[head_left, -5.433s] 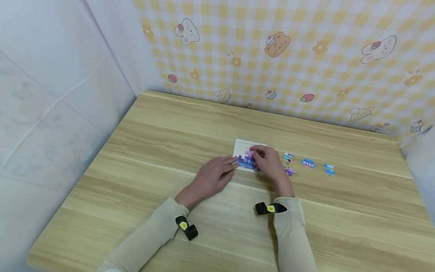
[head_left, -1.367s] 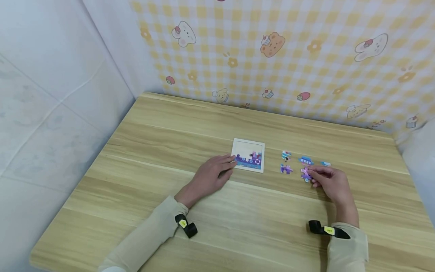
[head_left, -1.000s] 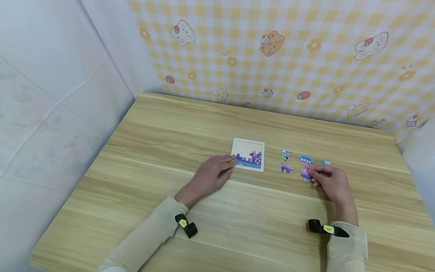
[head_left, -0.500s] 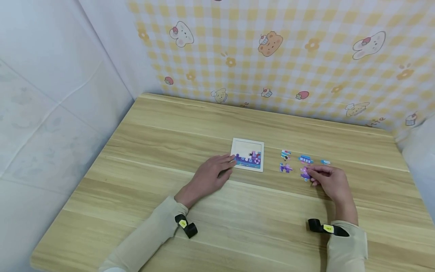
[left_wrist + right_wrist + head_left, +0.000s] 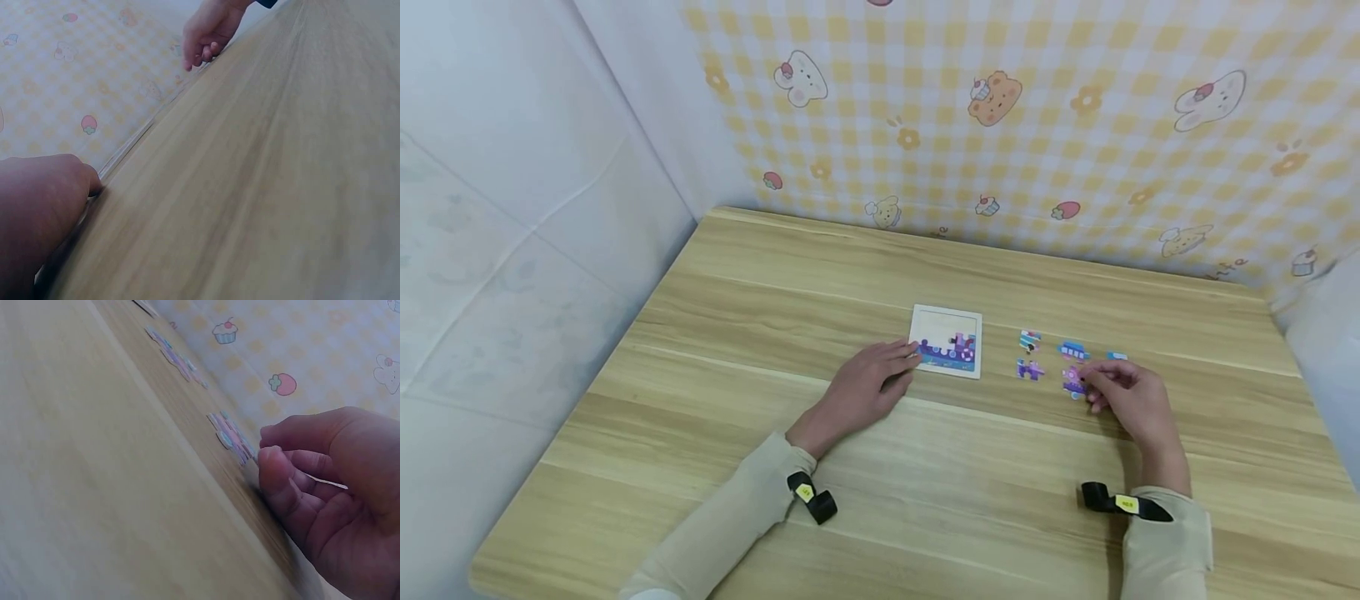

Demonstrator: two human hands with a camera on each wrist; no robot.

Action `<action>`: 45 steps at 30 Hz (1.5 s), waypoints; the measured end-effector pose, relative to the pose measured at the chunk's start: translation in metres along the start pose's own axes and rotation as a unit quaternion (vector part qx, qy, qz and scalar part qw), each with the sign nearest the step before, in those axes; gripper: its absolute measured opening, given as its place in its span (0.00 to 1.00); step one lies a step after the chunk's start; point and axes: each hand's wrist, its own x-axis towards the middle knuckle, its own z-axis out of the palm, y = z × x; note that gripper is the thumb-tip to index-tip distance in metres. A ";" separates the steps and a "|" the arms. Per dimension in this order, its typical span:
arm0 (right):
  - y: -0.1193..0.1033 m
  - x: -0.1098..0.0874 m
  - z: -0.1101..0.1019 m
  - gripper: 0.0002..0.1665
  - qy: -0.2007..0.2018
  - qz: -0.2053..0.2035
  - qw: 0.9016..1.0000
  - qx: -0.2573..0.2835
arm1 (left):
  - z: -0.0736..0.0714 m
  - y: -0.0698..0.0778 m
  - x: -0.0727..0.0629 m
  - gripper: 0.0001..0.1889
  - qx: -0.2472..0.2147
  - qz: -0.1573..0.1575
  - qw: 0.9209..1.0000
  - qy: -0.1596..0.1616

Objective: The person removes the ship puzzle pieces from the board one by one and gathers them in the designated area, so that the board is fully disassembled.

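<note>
My left hand [image 5: 867,385] lies flat with its fingertips on the left edge of a square white-framed jigsaw puzzle [image 5: 972,369]. Purple and blue pieces fill the puzzle's lower part and right side. To the right of it, my right hand [image 5: 1138,404] hovers low over the table, fingers loosely bent. Its thumb and index tip are beside a pink-purple puzzle piece [image 5: 1072,382], which lies flat; the right wrist view shows a small gap between these fingertips and nothing in it. Part of that piece may be covered by the fingers.
More loose pieces lie nearby: a striped piece [image 5: 1030,339], a purple piece [image 5: 1028,369], a blue piece with windows [image 5: 1073,350] and a light-blue piece [image 5: 1117,356] partly behind the right hand. Beyond the wooden table [image 5: 820,275] hangs a checked cloth [image 5: 910,100].
Since the earliest frame, my right hand has moved from the puzzle rightward; the pink piece it held there now lies among the loose pieces. Lately its thumb and index have parted slightly. Left hand unmoved.
</note>
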 end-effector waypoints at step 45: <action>-0.080 0.035 0.137 0.19 -0.113 -0.084 0.985 -0.102 | -0.001 -0.004 -0.001 0.20 0.019 -0.006 1.000 -0.012</action>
